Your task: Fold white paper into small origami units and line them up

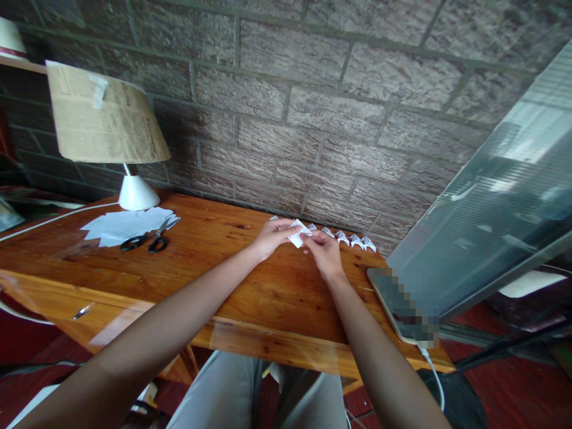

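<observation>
My left hand (273, 236) and my right hand (325, 253) meet over the far middle of the wooden desk (214, 274). Both pinch one small piece of folded white paper (298, 234) between their fingertips, just above the desk top. A row of several small folded white paper pieces (353, 239) lies along the desk's back edge, just right of my hands.
Loose white paper sheets (125, 225) and black-handled scissors (145, 242) lie at the left, in front of a white lamp (134, 190) with a newspaper shade. A phone (400, 304) with a white cable rests at the desk's right edge. A brick wall stands behind.
</observation>
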A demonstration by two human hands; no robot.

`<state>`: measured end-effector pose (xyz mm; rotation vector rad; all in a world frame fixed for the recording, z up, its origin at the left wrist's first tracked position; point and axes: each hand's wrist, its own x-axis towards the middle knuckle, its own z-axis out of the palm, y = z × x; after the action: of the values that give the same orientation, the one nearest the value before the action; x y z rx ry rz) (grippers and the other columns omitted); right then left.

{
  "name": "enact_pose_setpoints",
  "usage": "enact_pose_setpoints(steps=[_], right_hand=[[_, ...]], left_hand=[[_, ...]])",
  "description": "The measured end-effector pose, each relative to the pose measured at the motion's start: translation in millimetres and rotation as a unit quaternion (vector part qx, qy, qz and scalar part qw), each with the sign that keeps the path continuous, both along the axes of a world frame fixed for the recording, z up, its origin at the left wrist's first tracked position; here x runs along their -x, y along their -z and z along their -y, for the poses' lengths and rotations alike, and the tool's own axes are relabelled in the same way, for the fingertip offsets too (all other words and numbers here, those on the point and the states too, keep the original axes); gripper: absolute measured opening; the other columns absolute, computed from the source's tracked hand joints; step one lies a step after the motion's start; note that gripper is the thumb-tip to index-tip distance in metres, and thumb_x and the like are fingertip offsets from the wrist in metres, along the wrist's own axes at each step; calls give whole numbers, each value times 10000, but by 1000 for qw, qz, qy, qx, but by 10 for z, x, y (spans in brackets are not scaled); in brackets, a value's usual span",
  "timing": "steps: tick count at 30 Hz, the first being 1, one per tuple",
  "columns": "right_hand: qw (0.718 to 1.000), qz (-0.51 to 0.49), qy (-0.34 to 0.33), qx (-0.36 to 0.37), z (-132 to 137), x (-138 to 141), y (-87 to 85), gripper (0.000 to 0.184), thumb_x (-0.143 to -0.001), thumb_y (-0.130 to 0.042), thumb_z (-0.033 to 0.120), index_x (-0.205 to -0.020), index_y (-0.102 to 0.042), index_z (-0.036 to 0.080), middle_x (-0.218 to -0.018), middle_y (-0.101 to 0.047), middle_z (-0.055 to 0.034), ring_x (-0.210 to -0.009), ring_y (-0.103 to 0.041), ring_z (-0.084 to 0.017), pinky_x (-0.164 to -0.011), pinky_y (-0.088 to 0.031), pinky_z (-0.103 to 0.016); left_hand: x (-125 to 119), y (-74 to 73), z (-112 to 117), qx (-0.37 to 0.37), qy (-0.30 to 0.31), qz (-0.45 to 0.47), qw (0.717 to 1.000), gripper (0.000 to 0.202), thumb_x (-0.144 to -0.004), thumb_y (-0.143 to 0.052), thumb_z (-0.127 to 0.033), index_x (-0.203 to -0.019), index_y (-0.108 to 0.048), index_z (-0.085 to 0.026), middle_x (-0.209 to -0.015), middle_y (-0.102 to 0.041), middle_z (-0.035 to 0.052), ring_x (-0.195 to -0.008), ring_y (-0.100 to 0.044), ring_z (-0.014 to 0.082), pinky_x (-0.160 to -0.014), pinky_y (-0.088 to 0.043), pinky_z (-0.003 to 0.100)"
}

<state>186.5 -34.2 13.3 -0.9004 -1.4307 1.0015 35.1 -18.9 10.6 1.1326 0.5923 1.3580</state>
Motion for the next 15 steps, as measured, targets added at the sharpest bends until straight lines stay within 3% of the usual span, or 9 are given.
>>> enact_pose_setpoints(steps=[9, 15], right_hand=[[999, -11, -10, 51, 20, -6, -13, 281, -673, -745, 438, -814, -715, 197, -786, -727, -45, -736, -698, -195, -560, -500, -254], [999, 38, -6, 10, 12, -22, -4, 282, -709, -704, 465, -763, -697, 189, -737, -723, -49, -683, -674, -180, -567, -484, -260]], left_hand=[[28, 15, -44, -1, -35, 17, 999, 395, -577, -833, -361, -874, -725, -125, -876, -715, 76, -784, -638, 168, -809, -483, 335], [10, 0, -28, -9, -40, 20, 999, 376, -574, -832, -358, -848, -717, -126, -824, -711, 57, -732, -626, 152, -754, -481, 307]])
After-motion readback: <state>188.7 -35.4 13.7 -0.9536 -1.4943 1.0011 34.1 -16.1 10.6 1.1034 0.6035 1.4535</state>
